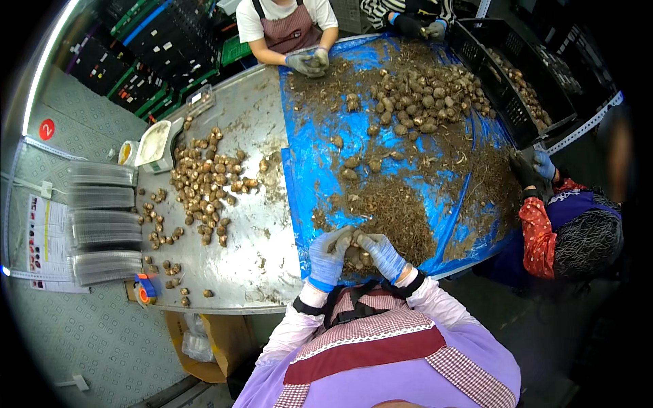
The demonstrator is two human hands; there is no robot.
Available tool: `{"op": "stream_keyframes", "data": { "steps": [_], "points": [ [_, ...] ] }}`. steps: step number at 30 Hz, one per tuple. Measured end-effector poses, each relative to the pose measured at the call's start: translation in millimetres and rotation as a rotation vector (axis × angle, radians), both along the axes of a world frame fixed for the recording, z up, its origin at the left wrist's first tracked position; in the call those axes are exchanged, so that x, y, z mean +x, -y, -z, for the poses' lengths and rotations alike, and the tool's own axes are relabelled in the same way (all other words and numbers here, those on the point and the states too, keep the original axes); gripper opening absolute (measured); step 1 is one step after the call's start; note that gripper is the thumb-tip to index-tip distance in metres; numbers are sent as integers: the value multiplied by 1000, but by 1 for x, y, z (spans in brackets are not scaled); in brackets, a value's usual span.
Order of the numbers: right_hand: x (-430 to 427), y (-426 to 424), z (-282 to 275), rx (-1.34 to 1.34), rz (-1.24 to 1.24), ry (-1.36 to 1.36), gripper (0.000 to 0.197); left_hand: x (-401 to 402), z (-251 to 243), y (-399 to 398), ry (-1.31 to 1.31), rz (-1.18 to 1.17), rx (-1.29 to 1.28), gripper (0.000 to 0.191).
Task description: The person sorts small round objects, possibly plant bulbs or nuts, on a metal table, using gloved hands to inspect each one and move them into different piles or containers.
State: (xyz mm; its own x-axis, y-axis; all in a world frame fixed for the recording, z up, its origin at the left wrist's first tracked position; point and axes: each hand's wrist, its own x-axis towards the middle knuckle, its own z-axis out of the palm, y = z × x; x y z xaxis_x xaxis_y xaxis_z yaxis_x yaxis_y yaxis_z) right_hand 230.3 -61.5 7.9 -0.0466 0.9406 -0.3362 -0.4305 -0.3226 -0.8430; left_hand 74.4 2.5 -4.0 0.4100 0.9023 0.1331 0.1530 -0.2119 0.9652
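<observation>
My left hand (328, 256), in a grey and blue work glove, and my right hand (380, 253), gloved alike, meet at the table's near edge. Their fingertips close around a small brown tuber, mostly hidden by the gloves. A few more tubers (359, 261) lie just below the fingers, between the hands. Under and beyond the hands spreads a soil-covered blue plastic sheet (326, 183) with a mound of fibrous root debris (403, 209). A large heap of unpeeled taro-like tubers (428, 99) lies farther off on the sheet. Cleaner tubers (206, 178) are scattered on the bare metal tabletop (255, 102) to the left.
A white scale (155, 145), stacked clear plastic trays (104, 219) and a tape dispenser (146, 289) line the left edge. Black crates (510, 81) stand at the far right. Co-workers' gloved hands (309, 63) are across the table, others (543, 166) at the right. A cardboard box (224, 336) stands below.
</observation>
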Motion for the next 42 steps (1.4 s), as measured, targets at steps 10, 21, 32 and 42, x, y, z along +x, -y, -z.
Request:
{"op": "stream_keyframes", "data": {
  "steps": [10, 21, 32, 42],
  "points": [
    [-1, 11, -13, 30, 26, 54, 34, -8, 16, 4, 233, -154, -649, 41],
    [17, 6, 11, -58, -130, 480, 36, -6, -21, 0, -385, 378, 24, 54],
    [25, -4, 44, -183, 58, 34, 37, -69, 4, -101, 381, -517, -425, 58],
    [2, -17, 13, 58, 328, -480, 46, 14, -19, 1, -162, 87, 31, 51]
  ]
}}
